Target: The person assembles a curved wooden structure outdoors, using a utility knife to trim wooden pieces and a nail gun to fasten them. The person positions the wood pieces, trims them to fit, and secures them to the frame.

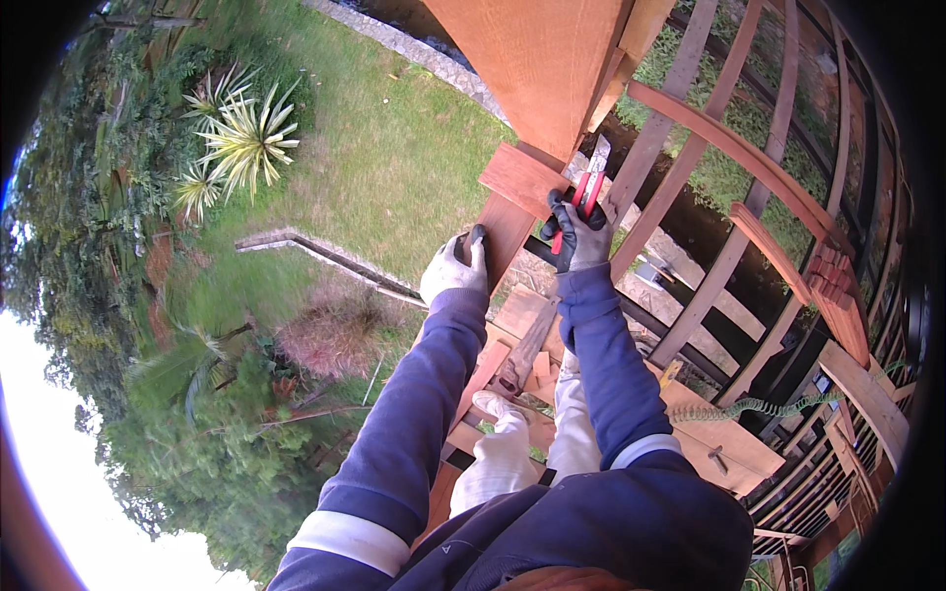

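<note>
High on a timber frame above a garden, a person in a dark blue long-sleeved top and pale trousers works with both gloved hands against an upright wooden post [537, 69]. The left hand [453, 268], in a white glove with dark fingertips, is laid against the left face of the post's lower section, fingers curled round its edge; this grip is closed on the timber. The right hand [579, 236], in a dark grey and black glove, is clenched around the red handles of a pair of pliers [587, 192], so that grip is pressed together on the tool. The pliers point upward and slightly right, and their metal head sits at the junction where a short horizontal board [522, 179] meets the post; whether the head is biting anything cannot be told. To the right of the post, slanted and curved wooden slats [734, 148] form a lattice, with grass visible through the gaps. Below the hands lies a platform of loose planks [724, 448], and a hand saw [520, 357] rests among them beside the person's legs. A coiled green hose [759, 406] lies across the planks to the right. On the left side, a lawn [394, 148] slopes away toward a spiky pale-leaved plant [246, 138].
</note>
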Demonstrator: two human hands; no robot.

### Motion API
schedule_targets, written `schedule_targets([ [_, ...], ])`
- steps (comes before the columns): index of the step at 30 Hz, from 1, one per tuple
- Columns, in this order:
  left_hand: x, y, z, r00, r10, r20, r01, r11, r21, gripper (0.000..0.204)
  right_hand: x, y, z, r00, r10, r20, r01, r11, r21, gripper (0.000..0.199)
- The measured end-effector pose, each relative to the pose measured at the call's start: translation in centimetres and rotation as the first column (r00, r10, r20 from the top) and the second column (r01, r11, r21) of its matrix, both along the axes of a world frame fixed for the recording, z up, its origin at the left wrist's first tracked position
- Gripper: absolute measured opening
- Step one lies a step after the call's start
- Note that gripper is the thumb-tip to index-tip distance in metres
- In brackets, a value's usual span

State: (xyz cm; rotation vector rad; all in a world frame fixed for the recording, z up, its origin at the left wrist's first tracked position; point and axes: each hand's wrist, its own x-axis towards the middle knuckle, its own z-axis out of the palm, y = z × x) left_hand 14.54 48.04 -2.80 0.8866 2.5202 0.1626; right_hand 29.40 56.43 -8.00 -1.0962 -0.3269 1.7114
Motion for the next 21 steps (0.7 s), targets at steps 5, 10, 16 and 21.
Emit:
schedule_targets([
  [5, 0.4, 0.3, 0.7, 1.0, -0.003, 0.009, 0.003, 1.0, 0.023, 0.057, 0.1, 0.2, 0.7, 0.997, -0.015, -0.081, 0.014, 1.0, -0.012, 0.018],
  [10, 1.0, 0.7, 1.3, 1.0, 0.013, -0.018, -0.013, 1.0, 0.004, 0.055, 0.3, 0.2, 0.9, 0.996, 0.001, -0.087, -0.001, 1.0, -0.004, 0.014],
  [16, 1.0, 0.1, 0.3, 0.995, -0.025, -0.101, 0.031, 0.998, 0.054, 0.051, 0.2, 0.2, 0.8, 0.993, -0.008, -0.12, 0.004, 1.0, -0.029, 0.017],
  [21, 1.1, 0.5, 0.7, 0.997, -0.017, -0.078, 0.02, 0.999, 0.034, 0.052, 0.3, 0.2, 1.3, 0.992, -0.006, -0.124, 0.002, 0.999, -0.032, 0.018],
])
